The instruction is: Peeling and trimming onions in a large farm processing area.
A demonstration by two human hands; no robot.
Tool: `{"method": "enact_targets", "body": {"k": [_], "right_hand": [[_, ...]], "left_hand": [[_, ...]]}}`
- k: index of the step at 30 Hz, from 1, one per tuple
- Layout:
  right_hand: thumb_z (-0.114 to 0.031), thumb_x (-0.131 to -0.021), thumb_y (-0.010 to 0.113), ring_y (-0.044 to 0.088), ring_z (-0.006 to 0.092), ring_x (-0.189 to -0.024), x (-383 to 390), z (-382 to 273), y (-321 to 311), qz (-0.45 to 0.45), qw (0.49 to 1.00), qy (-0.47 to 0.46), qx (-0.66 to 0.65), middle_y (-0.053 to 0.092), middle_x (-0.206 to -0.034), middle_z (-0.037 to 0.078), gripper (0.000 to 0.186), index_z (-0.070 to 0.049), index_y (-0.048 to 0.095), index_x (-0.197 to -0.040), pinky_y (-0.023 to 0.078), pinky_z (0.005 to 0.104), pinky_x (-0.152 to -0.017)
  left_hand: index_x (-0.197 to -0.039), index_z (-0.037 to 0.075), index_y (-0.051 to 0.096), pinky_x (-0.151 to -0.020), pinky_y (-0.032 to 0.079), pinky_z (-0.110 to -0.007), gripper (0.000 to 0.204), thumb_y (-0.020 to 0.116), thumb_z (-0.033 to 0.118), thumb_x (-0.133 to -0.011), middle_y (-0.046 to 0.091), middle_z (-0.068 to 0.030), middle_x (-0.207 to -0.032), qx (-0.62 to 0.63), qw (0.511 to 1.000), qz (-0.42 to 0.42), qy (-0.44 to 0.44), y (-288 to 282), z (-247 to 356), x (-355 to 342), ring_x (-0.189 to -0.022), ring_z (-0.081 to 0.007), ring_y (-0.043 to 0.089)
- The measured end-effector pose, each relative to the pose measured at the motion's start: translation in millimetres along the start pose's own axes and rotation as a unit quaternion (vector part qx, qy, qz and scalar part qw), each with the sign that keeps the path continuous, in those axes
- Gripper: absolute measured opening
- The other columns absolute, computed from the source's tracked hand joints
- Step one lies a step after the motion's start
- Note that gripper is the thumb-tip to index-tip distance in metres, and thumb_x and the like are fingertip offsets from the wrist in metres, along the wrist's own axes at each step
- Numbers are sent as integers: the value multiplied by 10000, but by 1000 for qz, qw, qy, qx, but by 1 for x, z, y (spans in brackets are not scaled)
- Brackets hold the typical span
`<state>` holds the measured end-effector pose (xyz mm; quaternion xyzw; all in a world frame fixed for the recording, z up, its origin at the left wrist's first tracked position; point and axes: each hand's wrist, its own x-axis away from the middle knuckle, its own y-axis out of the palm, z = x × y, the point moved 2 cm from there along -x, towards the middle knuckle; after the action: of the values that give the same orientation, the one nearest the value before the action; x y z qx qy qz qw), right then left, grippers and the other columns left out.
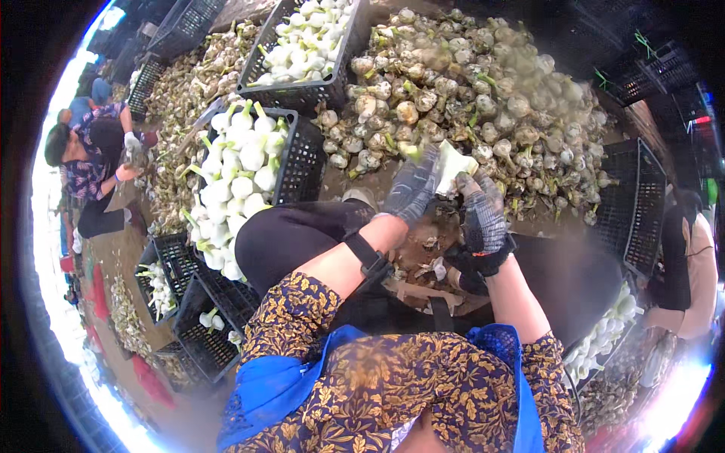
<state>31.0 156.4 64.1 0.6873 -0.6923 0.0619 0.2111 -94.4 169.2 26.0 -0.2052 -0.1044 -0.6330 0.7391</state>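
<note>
A seated person (408,377) held a whitish garlic bulb (455,166) out in front, near the lower edge of a broad mound of soiled bulbs (468,90). The gloved left hand (414,187) was closed around the bulb's left side; the gloved right hand (483,215) bent its fingers against the lower right edge, though whether they gripped could not be told. The step in hand seemed to be cleaning off outer skin (pale bulbs heaped a black crate (303,162) to the left). The next move probably called for a steady left hold while the right worked any leftover skin loose. The gloves hid the bulb's underside and whatever the right palm might have held; haze smeared the mound's upper right, and stacked crates (630,200) at far right were dim and warped.
</note>
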Motion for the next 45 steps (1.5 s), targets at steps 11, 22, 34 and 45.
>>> {"method": "enact_targets", "body": {"k": [11, 22, 34, 45], "right_hand": [[-94, -800, 475, 553, 246, -865, 0, -29, -46, -41, 874, 52, -482, 559, -985, 146, 295, 38, 474, -1063, 460, 405, -848], [-488, -774, 521, 516, 287, -1002, 15, -2, -29, -149, 866, -80, 471, 536, -1062, 181, 622, -59, 406, -1209, 413, 361, -854], [-372, -760, 623, 540, 122, -608, 14, -9, -2, -137, 972, 187, 43, 566, -761, 56, 463, 3, 499, -1003, 459, 253, -529], [-170, -789, 594, 587, 141, -621, 20, -9, -5, -126, 978, 123, 112, 593, -795, 97, 283, 11, 504, -987, 479, 264, -505]], "left_hand": [[-910, 102, 554, -632, 503, -334, 407, 461, 489, -828, 621, -55, -773, 351, 915, 30, -196, -6, 7, -8, -715, -190, 600], [-811, 74, 559, -475, 486, -304, 414, 479, 480, -810, 578, -71, -670, 359, 931, -15, -66, -21, -1, -15, -534, -201, 569], [-1073, 106, 514, -630, 456, -368, 476, 659, 163, -623, 591, -124, -821, -204, 898, -71, 383, -17, 24, 10, -729, -298, 579], [-1081, 99, 514, -661, 452, -360, 304, 545, 168, -787, 591, -116, -814, -206, 879, -18, 430, -13, 13, 11, -742, -288, 577]]}}
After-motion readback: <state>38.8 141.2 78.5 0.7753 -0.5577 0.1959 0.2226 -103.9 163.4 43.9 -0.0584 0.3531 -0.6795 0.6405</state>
